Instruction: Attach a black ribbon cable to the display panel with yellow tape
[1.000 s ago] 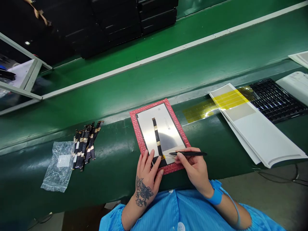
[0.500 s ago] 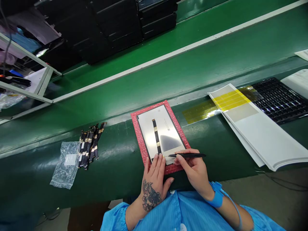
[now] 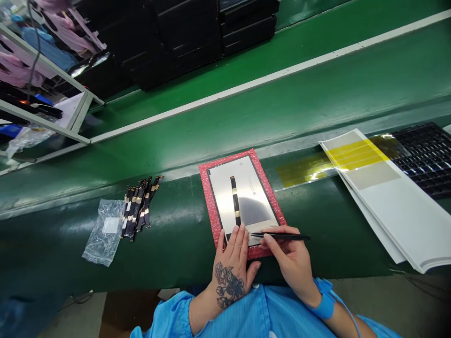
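On the panel, left hand flat.

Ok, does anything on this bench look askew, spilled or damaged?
Nothing looks spilled or visibly damaged. Mildly askew: the white sheets are misaligned, and the loose ribbon cables beside the clear bag lie in an uneven pile. The panel under the left hand shows nothing odd.

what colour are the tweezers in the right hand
The tweezers are black, best seen in the head view.

No text was legible; the fine dark print on the flat silver, black-edged rectangular panel was too small to read.
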### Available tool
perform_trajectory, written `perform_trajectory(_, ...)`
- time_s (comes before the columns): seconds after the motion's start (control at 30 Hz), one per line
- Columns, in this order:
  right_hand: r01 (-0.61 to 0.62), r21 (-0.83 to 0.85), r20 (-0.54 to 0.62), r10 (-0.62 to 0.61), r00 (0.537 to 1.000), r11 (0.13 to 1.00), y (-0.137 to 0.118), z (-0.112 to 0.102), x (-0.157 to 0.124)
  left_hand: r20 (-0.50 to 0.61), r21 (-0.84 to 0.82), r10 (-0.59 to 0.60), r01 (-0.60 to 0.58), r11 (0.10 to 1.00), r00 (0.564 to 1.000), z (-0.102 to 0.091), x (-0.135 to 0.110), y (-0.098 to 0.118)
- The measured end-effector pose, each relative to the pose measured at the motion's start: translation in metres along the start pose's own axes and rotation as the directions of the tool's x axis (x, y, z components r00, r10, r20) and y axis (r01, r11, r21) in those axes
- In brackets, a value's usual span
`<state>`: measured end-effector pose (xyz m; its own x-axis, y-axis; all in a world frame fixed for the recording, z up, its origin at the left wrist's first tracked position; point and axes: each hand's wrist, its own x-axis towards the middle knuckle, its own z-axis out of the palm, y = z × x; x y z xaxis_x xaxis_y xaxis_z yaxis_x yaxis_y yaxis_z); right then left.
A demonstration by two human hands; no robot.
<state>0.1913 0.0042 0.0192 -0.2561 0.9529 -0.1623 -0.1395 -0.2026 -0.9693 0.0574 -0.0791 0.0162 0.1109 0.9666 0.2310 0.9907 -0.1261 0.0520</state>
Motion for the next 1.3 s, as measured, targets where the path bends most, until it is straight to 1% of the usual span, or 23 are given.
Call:
perform_trajectory(0.13,0.006,-0.001,-0.005,-0.006,1.000,1.000,-0.007,0.000,0.002,0.043,0.001,0.023,-0.023,1.000,0.999,0.000,-0.001,-0.003)
perform_trajectory(0.2,0.019,-0.014,-0.040,-0.020,0.999,1.000,-0.013,-0.004,0.005,0.063,0.000,0.027,-0.027,1.000,0.998,0.000,-0.001,-0.005)
perform_trajectory(0.37,0.005,-0.020,-0.216,-0.010,0.976,1.000,-0.019,-0.026,0.012,0.079,-0.042,0.040,-0.037,0.998,0.996,0.000,-0.001,-0.011)
perform_trajectory(0.43,-0.024,-0.012,-0.242,0.021,0.970,1.000,-0.017,-0.034,0.015,0.093,-0.048,0.046,-0.042,0.998,0.995,0.000,-0.002,-0.013)
perform_trajectory(0.5,-0.055,-0.014,-0.227,0.050,0.972,0.998,-0.014,-0.038,0.015,0.126,-0.062,0.047,-0.040,0.997,0.991,-0.001,-0.004,-0.013)
perform_trajectory(0.57,-0.072,-0.022,-0.192,0.066,0.979,0.997,-0.010,-0.037,0.014,0.154,-0.133,0.024,-0.003,0.991,0.988,-0.003,-0.009,-0.011)
perform_trajectory(0.6,-0.078,-0.028,-0.168,0.072,0.983,0.997,-0.008,-0.035,0.012,0.153,-0.195,-0.021,0.051,0.980,0.988,-0.006,-0.012,-0.010)
perform_trajectory(0.63,-0.085,-0.035,-0.144,0.079,0.986,0.996,-0.008,-0.033,0.010,0.142,-0.277,-0.100,0.137,0.951,0.985,-0.009,-0.016,-0.009)
perform_trajectory(0.67,-0.094,-0.040,-0.115,0.089,0.989,0.995,-0.007,-0.030,0.008,0.137,-0.379,-0.214,0.250,0.891,0.967,-0.012,-0.020,-0.008)
perform_trajectory(0.7,-0.104,-0.043,-0.085,0.101,0.991,0.994,-0.007,-0.028,0.006,0.144,-0.493,-0.344,0.368,0.788,0.928,-0.015,-0.024,-0.008)
perform_trajectory(0.73,-0.115,-0.041,-0.055,0.113,0.992,0.992,-0.007,-0.026,0.004,0.175,-0.608,-0.467,0.468,0.641,0.867,-0.018,-0.027,-0.010)
perform_trajectory(0.77,-0.123,-0.035,-0.029,0.122,0.992,0.992,-0.007,-0.024,0.002,0.231,-0.705,-0.562,0.535,0.465,0.794,-0.021,-0.030,-0.013)
perform_trajectory(0.8,-0.129,-0.027,-0.007,0.129,0.992,0.991,-0.007,-0.024,0.001,0.302,-0.772,-0.617,0.566,0.288,0.727,-0.023,-0.031,-0.017)
perform_trajectory(0.83,-0.134,-0.019,0.009,0.134,0.991,0.991,-0.007,-0.024,0.000,0.373,-0.809,-0.640,0.573,0.130,0.672,-0.025,-0.030,-0.022)
perform_trajectory(0.9,-0.152,-0.005,0.027,0.152,0.988,0.988,-0.005,-0.026,-0.001,0.503,-0.817,-0.626,0.564,-0.119,0.596,-0.028,-0.024,-0.034)
perform_trajectory(0.97,-0.178,0.009,0.041,0.177,0.983,0.984,-0.004,-0.026,-0.001,0.603,-0.779,-0.584,0.559,-0.284,0.544,-0.031,-0.012,-0.045)
perform_trajectory(1.0,-0.192,0.023,0.043,0.191,0.981,0.981,-0.004,-0.024,-0.002,0.635,-0.762,-0.557,0.550,-0.342,0.535,-0.034,-0.005,-0.048)
perform_trajectory(1.03,-0.207,0.042,0.035,0.206,0.978,0.977,-0.005,-0.022,-0.003,0.660,-0.748,-0.524,0.536,-0.391,0.539,-0.036,0.003,-0.050)
perform_trajectory(1.1,-0.242,0.086,0.005,0.242,0.970,0.967,-0.009,-0.014,-0.006,0.697,-0.717,-0.453,0.523,-0.461,0.556,-0.041,0.016,-0.053)
perform_trajectory(1.13,-0.259,0.110,-0.011,0.262,0.965,0.960,-0.012,-0.009,-0.007,0.715,-0.698,-0.428,0.527,-0.485,0.553,-0.043,0.022,-0.054)
perform_trajectory(1.17,-0.274,0.128,-0.019,0.279,0.960,0.953,-0.014,-0.004,-0.007,0.734,-0.677,-0.416,0.537,-0.503,0.536,-0.046,0.026,-0.056)
perform_trajectory(1.23,-0.290,0.142,0.004,0.292,0.956,0.946,-0.018,0.003,-0.006,0.763,-0.646,-0.444,0.573,-0.504,0.469,-0.050,0.035,-0.069)
perform_trajectory(1.3,-0.287,0.128,0.047,0.283,0.958,0.949,-0.019,0.006,-0.002,0.762,-0.636,-0.495,0.623,-0.456,0.417,-0.055,0.045,-0.093)
